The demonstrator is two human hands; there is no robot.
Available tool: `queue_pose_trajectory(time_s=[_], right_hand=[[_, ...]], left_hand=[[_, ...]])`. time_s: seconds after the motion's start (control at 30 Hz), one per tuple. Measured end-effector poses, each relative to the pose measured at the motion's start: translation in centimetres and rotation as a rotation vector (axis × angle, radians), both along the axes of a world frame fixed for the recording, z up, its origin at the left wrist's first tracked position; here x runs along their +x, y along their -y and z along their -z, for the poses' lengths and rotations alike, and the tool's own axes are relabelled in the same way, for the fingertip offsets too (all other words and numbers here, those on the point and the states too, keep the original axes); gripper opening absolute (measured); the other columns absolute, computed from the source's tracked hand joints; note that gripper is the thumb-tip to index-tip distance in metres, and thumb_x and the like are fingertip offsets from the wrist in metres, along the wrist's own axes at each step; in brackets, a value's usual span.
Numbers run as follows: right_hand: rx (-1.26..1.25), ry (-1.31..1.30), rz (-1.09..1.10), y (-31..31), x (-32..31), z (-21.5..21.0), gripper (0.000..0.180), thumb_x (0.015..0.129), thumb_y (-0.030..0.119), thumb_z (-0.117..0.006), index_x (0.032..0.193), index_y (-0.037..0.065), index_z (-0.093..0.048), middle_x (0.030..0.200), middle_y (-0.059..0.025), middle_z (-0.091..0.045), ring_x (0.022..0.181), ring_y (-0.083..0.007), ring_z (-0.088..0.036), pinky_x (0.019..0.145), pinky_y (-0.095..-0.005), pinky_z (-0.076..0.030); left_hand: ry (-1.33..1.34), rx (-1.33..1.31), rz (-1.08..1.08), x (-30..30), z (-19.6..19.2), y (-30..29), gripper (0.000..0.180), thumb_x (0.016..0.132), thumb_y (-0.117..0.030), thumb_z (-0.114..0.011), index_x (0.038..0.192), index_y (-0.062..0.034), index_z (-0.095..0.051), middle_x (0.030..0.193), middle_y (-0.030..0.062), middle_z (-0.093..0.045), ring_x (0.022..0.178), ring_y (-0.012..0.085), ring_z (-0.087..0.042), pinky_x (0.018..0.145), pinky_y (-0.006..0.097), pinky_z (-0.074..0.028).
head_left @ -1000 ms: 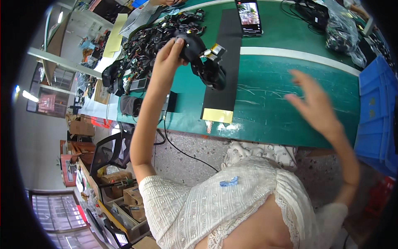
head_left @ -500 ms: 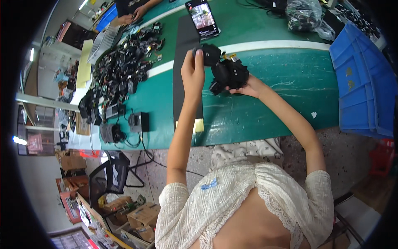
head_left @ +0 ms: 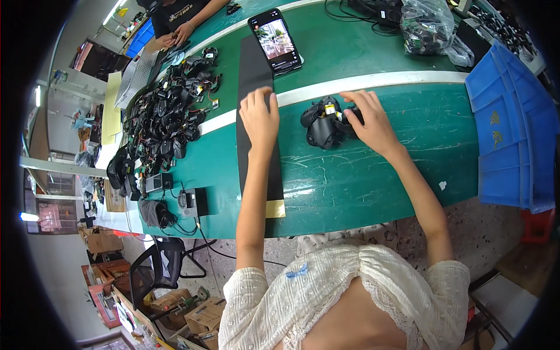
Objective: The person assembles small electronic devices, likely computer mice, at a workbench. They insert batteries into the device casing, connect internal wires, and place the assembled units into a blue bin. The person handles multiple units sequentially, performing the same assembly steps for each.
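A black plastic device assembly [head_left: 324, 129] with rounded housings and a small yellow-and-white labelled part lies on the green table in front of me. My right hand [head_left: 372, 121] is at its right end, thumb and fingers curved and apart around a dark part there; whether they press on it is hard to see. To the left, my left hand [head_left: 259, 119] hovers over a long black strip [head_left: 252, 64], fingers apart and holding nothing. Just beyond the hands a phone [head_left: 274, 44] stands tilted with its screen lit.
A heap of black device parts with wires [head_left: 169, 111] covers the table's left side. Nearer are a black boxy unit [head_left: 193, 202] and its cables. A blue crate [head_left: 507, 125] stands at right. Farther back are a clear bag of parts [head_left: 427, 29] and another person's hands [head_left: 177, 36].
Both hands held black device parts above the table; the assembly now lies on the surface. My left hand has let go of its piece and spread its fingers. The view has shifted slightly.
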State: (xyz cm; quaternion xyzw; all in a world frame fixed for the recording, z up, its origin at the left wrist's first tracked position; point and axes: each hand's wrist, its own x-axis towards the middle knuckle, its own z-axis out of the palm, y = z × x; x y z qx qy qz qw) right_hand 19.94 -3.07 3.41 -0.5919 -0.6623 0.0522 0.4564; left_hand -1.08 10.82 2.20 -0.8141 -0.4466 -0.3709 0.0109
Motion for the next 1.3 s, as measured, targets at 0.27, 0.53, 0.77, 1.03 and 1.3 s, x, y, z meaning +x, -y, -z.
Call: queue_pose_trajectory(time_s=[0.27, 0.53, 0.77, 1.03, 1.3], right_hand=[[-0.036, -0.091, 0.024, 0.2, -0.6, 0.0, 0.024, 0.084, 0.021, -0.055, 0.1, 0.002, -0.056, 0.093, -0.0091, -0.056, 0.091, -0.0257, -0.049, 0.082, -0.0355, -0.037], [-0.131, 0.194, -0.049, 1.3, -2.8, 0.5, 0.051, 0.076, 0.029, -0.064, 0.116, 0.005, -0.045, 0.109, -0.0117, -0.046, 0.099, -0.0281, -0.044, 0.088, -0.0388, -0.033], [-0.291, 0.094, -0.084, 2.3, -3.0, -0.2, 0.055, 0.074, 0.032, -0.065, 0.114, 0.003, -0.041, 0.099, -0.0158, -0.049, 0.094, -0.0305, -0.052, 0.063, -0.0412, -0.048], [-0.228, 0.098, -0.029, 2.2, 0.3, -1.1, 0.044, 0.072, 0.027, -0.067, 0.107, 0.005, -0.05, 0.079, -0.0094, -0.056, 0.079, -0.0263, -0.051, 0.072, -0.0359, -0.042], [-0.376, -0.042, -0.075, 1.5, 2.0, -0.5, 0.024, 0.083, 0.027, -0.056, 0.096, 0.008, -0.059, 0.082, -0.0069, -0.058, 0.086, -0.0244, -0.052, 0.076, -0.0355, -0.042]], left_hand=[[-0.342, -0.133, -0.134, -2.9, 4.8, -0.2, 0.041, 0.087, -0.036, -0.046, 0.125, -0.0222, -0.044, 0.135, 0.0119, -0.037, 0.125, 0.0316, -0.033, 0.1, 0.055, -0.023], [-0.34, -0.189, -0.239, -4.0, 2.8, -2.8, 0.041, 0.086, -0.03, -0.05, 0.125, -0.0153, -0.043, 0.129, 0.0144, -0.043, 0.118, 0.0323, -0.04, 0.097, 0.05, -0.028], [0.482, -0.34, 0.176, 4.3, 1.4, -14.6, 0.07, 0.075, -0.034, -0.067, 0.117, 0.0117, -0.033, 0.114, 0.0261, -0.045, 0.106, 0.0293, -0.048, 0.09, 0.035, -0.039], [0.516, -0.483, 0.325, 5.7, 4.0, -17.9, 0.042, 0.087, -0.027, -0.052, 0.106, 0.0066, -0.038, 0.092, 0.0151, -0.055, 0.083, 0.0213, -0.056, 0.077, 0.031, -0.045], [0.35, -0.063, -0.064, 3.6, 0.7, -10.0, 0.047, 0.083, -0.028, -0.055, 0.11, 0.0076, -0.038, 0.107, 0.0248, -0.05, 0.099, 0.0351, -0.051, 0.086, 0.042, -0.038]])
